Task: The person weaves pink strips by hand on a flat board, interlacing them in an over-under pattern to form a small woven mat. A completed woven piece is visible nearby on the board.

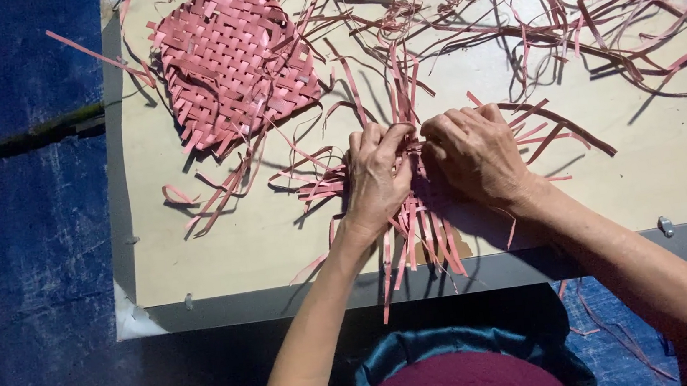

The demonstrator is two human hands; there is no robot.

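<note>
My left hand (376,177) and my right hand (474,155) press side by side on a small weave of pink strips (417,219) near the front edge of a low board (239,245). Fingers of both hands pinch the strips where they cross in the middle. Loose strip ends fan out from under my hands toward me, away from me and to both sides. The crossing itself is hidden under my fingers.
A finished flat woven pink mat (234,61) lies at the back left of the board. A tangle of loose pink and brown strips (527,7) covers the back right. A blue tarp (38,247) lies under the board; a dark stick (28,139) lies at left.
</note>
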